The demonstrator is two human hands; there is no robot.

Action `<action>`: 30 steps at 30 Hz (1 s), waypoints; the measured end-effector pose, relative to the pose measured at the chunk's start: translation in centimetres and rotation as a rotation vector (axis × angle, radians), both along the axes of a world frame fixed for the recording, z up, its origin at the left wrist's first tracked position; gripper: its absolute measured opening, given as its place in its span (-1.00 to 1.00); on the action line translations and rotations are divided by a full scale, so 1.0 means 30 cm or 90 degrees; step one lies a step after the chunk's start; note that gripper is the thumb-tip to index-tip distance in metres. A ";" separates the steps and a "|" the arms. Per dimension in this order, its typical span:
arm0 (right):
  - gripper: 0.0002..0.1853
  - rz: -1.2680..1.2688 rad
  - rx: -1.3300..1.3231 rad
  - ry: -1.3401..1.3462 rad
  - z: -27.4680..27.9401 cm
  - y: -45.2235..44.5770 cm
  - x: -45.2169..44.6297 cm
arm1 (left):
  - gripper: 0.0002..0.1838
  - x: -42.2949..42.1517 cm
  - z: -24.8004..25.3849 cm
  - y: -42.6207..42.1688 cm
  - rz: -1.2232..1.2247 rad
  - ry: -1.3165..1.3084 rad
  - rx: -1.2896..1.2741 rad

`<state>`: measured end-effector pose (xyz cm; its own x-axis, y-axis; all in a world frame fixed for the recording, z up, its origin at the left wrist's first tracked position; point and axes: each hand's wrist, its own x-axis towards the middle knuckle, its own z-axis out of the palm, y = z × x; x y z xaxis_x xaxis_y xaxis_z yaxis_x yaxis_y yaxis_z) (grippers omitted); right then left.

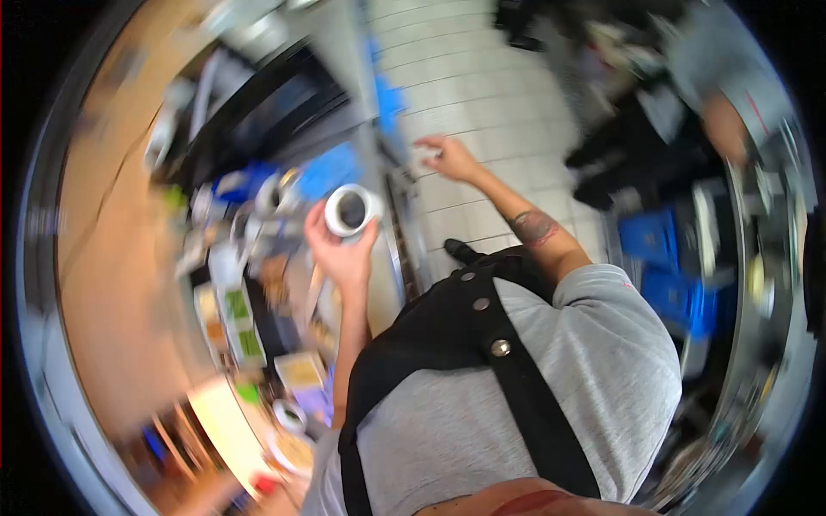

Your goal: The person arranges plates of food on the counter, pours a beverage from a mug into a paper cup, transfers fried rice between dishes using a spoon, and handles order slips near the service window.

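My left hand [342, 258] is wrapped round a white cup [368, 211] from below and the side. Something dark shows inside the cup's round mouth. The cup is raised over the edge of the cluttered worktop on my left, near a blue cloth or bag [331, 170]. Out in front, over the tiled floor, my right hand [447, 158] has its fingers loosely bent and apart. I see nothing held in it.
Trays with green and pale contents [239, 318] stand on the left worktop, by a black appliance [275, 107]. A tiled floor [465, 77] runs ahead. Blue bins [667, 297] are on the right, and another person's arm [725, 129] is at the upper right. Much is blurred.
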<state>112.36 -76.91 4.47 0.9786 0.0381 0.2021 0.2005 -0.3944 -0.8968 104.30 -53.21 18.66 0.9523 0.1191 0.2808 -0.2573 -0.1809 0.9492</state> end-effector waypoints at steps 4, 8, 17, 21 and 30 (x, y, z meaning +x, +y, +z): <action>-0.64 -0.118 -0.087 0.115 -0.085 -0.310 -0.413 | -0.21 -0.024 -0.030 -0.198 -0.170 -0.008 0.005; -0.68 -0.314 -0.041 0.226 -0.166 -0.471 -0.794 | -0.23 -0.114 -0.024 -0.402 -0.322 0.038 0.007; -0.25 -0.700 -0.239 0.067 -0.117 -0.744 -1.377 | -0.19 -0.474 -0.090 -0.887 -0.708 0.071 0.035; 0.03 -0.965 -0.433 0.052 0.340 -0.908 -1.564 | -0.18 -0.657 -0.072 -1.134 -0.838 0.104 0.029; -0.68 -0.919 -0.298 0.276 0.417 -1.216 -2.091 | -0.19 -0.976 -0.075 -1.754 -1.057 0.107 0.034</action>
<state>49.63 -113.40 16.97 0.2220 -0.9641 0.1456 -0.8035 -0.2655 -0.5329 75.02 -105.83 16.41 0.0438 -0.9892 0.1399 -0.0927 0.1354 0.9864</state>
